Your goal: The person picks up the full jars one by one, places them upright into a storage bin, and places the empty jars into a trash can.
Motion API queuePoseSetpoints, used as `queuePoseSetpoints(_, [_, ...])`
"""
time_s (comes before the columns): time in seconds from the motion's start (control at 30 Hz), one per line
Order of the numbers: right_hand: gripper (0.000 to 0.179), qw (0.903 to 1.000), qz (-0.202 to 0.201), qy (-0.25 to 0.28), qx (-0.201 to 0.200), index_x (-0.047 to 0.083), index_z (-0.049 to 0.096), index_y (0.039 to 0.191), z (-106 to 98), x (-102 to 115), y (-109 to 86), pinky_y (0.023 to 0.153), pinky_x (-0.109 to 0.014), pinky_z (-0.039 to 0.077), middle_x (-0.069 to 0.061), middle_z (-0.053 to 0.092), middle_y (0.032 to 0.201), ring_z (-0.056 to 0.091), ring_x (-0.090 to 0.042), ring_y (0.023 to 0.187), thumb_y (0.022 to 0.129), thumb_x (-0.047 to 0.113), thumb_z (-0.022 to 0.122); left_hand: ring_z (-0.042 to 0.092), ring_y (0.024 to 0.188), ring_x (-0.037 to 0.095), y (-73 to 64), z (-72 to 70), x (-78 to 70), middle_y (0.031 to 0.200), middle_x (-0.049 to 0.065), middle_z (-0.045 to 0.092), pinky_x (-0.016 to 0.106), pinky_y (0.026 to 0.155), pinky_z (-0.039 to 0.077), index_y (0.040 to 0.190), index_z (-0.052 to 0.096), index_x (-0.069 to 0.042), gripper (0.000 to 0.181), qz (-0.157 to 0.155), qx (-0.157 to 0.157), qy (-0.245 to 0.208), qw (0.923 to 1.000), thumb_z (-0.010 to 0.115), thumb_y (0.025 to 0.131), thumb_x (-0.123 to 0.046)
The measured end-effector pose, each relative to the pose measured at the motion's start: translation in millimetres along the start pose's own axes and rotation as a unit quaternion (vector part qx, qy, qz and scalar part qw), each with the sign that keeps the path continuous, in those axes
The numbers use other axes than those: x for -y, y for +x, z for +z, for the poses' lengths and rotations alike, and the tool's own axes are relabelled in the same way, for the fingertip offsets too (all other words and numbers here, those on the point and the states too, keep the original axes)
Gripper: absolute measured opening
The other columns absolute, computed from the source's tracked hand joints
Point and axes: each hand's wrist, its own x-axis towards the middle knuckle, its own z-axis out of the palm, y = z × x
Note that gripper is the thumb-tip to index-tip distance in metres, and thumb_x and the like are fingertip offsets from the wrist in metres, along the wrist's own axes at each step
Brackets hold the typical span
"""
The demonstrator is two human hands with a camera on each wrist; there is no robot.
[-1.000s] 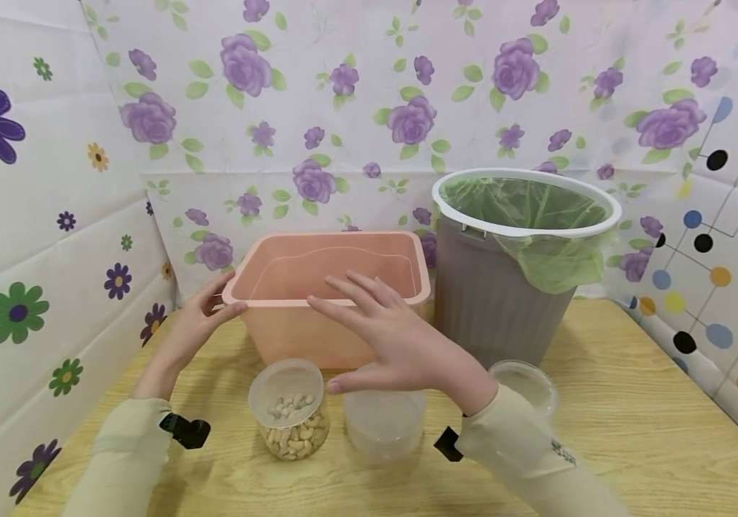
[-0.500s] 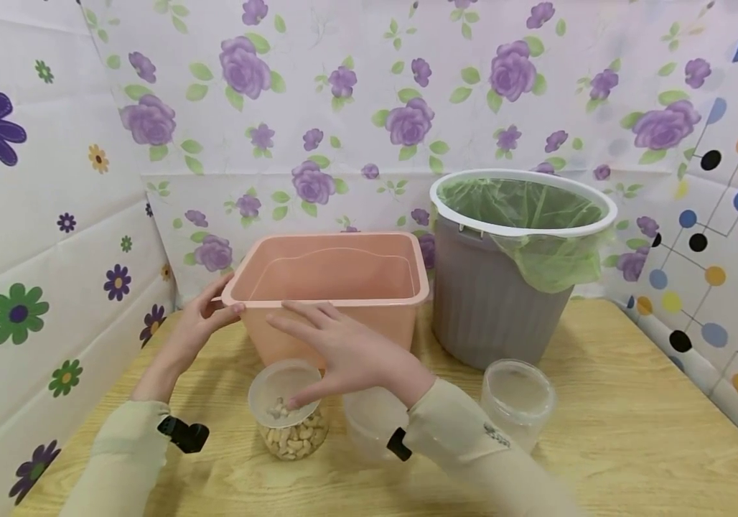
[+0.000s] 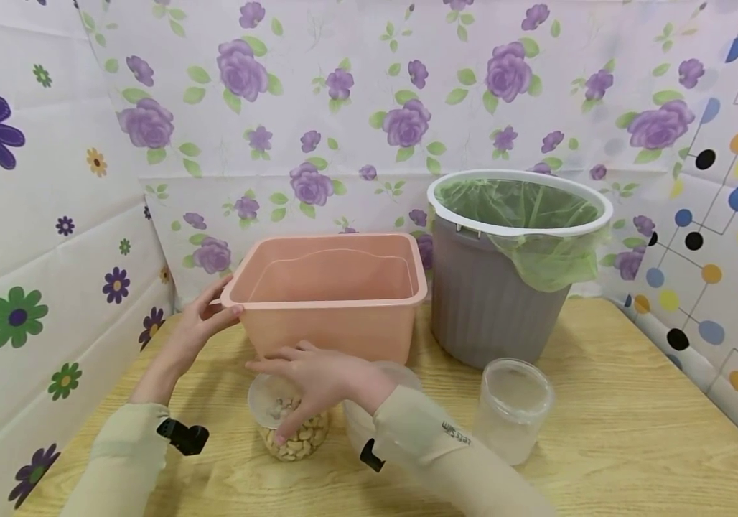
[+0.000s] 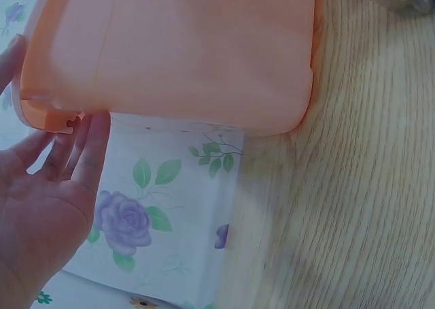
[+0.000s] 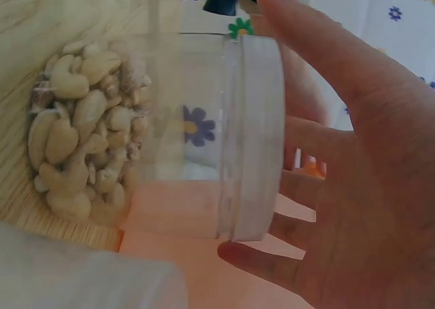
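In the head view, my left hand (image 3: 191, 334) holds the left end of a pink plastic bin (image 3: 337, 327). The left wrist view has its fingers under the rim's handle and the thumb over the bin's edge. My right hand (image 3: 324, 380) is spread above a clear round jar of cashews (image 3: 313, 433). Close up in the right wrist view, the translucent lid (image 5: 258, 139) faces the palm; the thumb stands off on one side and the fingers on the other. Cashews (image 5: 81, 125) fill the jar's lower part.
Right of the cashews stands a clear container (image 3: 355, 424), partly covered by my right forearm. Another clear lidded jar (image 3: 516, 409) is farther right. A grey trash can (image 3: 498, 301) with a green liner stands behind on the wooden table (image 3: 634, 431), near the patterned walls.
My right hand has moved left and down, from in front of the pink bin to over the cashew jar. My left hand has kept its place on the bin.
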Motion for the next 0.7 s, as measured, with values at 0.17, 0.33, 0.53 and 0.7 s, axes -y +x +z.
queuePoseSetpoints(0.17, [0.106,0.9992,0.015,-0.004,0.038,0.043,0.018,0.157,-1,2,4.6,0.122,-0.050,0.026,0.002,0.022,0.165,0.019,-0.030,0.153,0.072,0.065,0.077,0.061,0.105,-0.005,-0.5,0.0,0.6,0.123,-0.012,0.058,0.012,0.092,0.047,0.160,0.016,-0.020,0.070,-0.001,0.000,-0.006,1.0000,0.053,0.102,-0.024])
queuePoseSetpoints(0.33, [0.107,0.9983,0.005,-0.035,0.046,0.041,0.022,0.156,-4,0,8.7,0.121,-0.044,0.028,0.003,0.031,0.161,0.025,-0.025,0.149,0.070,0.062,0.081,0.061,0.104,-0.005,0.1,0.1,2.0,0.129,-0.003,0.055,0.012,0.091,0.048,0.160,0.017,-0.020,0.069,-0.001,0.000,-0.010,0.9999,0.053,0.102,-0.023])
queuePoseSetpoints(0.53, [0.107,0.9966,0.006,-0.058,0.059,0.045,0.024,0.155,-9,0,13.0,0.115,-0.038,0.035,0.006,0.035,0.157,0.029,-0.022,0.141,0.068,0.059,0.084,0.062,0.104,-0.004,0.7,-0.1,1.9,0.130,-0.001,0.056,0.012,0.090,0.049,0.160,0.017,-0.018,0.069,0.007,-0.001,-0.018,0.9998,0.053,0.102,-0.021])
queuePoseSetpoints(0.7, [0.109,0.9938,0.002,-0.074,0.083,0.045,0.024,0.155,-15,2,16.2,0.117,-0.040,0.030,0.006,0.034,0.157,0.028,-0.021,0.142,0.066,0.054,0.087,0.061,0.104,-0.005,0.3,0.0,1.4,0.128,-0.004,0.057,0.011,0.090,0.049,0.160,0.017,-0.018,0.069,0.007,-0.001,-0.017,0.9998,0.053,0.101,-0.021])
